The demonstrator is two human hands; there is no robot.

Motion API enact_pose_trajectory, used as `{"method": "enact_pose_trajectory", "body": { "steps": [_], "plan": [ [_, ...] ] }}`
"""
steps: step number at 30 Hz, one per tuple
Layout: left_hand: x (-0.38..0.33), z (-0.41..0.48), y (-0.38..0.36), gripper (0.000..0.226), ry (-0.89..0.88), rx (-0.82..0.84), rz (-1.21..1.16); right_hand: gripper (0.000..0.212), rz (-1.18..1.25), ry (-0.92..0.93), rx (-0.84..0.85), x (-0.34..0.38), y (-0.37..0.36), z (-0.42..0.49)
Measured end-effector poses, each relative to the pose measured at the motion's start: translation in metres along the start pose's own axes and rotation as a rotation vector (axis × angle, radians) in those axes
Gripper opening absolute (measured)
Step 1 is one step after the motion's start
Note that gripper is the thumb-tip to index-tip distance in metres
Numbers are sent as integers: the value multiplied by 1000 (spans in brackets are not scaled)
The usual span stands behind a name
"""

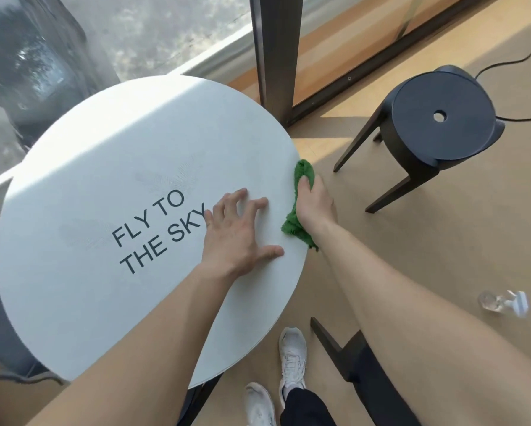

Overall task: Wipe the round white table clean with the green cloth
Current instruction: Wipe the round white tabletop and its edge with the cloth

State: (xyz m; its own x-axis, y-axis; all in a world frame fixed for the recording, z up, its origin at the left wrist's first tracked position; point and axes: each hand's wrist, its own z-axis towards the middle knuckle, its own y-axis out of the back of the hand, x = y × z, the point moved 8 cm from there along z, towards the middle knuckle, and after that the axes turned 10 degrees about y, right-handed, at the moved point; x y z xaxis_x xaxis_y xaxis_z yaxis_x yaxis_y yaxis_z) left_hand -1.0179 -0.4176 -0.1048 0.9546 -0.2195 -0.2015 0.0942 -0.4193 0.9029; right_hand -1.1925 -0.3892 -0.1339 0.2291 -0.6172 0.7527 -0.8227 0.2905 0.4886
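Note:
The round white table (104, 155) fills the left and middle of the head view, with "FLY TO THE SKY" printed on it in dark letters. My left hand (238, 233) lies flat on the tabletop beside the lettering, fingers spread, holding nothing. My right hand (314, 201) grips the green cloth (302, 175) and presses it against the table's right rim. Part of the cloth hangs below my wrist over the edge.
A black round stool (442, 118) stands on the tan floor to the right. A second dark stool (359, 361) is under my right arm. A clear spray bottle (504, 302) lies on the floor. A dark window post (276, 53) rises behind the table. My white shoes (291, 358) are below.

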Motion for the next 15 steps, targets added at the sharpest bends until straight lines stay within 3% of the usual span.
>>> {"method": "enact_pose_trajectory", "body": {
  "steps": [4, 7, 10, 13, 15],
  "plan": [
    [-3, 0, 7, 91, 13, 22, 29, 32, 48, 19, -22, -19, -2, -35],
    [-10, 16, 26, 62, 33, -57, 49, 39, 146, 8, -11, -41, -4, -64],
    [-20, 45, 35, 42, 21, -117, 51, 33, 137, 0, -12, -29, -2, -38],
    [-29, 75, 38, 44, -58, -174, 32, 31, 56, 22, 20, 2, -3, 14],
    [-25, 91, 36, 63, -38, -110, -34, 32, 24, 59, 43, 18, -4, 42]
  ]
}}
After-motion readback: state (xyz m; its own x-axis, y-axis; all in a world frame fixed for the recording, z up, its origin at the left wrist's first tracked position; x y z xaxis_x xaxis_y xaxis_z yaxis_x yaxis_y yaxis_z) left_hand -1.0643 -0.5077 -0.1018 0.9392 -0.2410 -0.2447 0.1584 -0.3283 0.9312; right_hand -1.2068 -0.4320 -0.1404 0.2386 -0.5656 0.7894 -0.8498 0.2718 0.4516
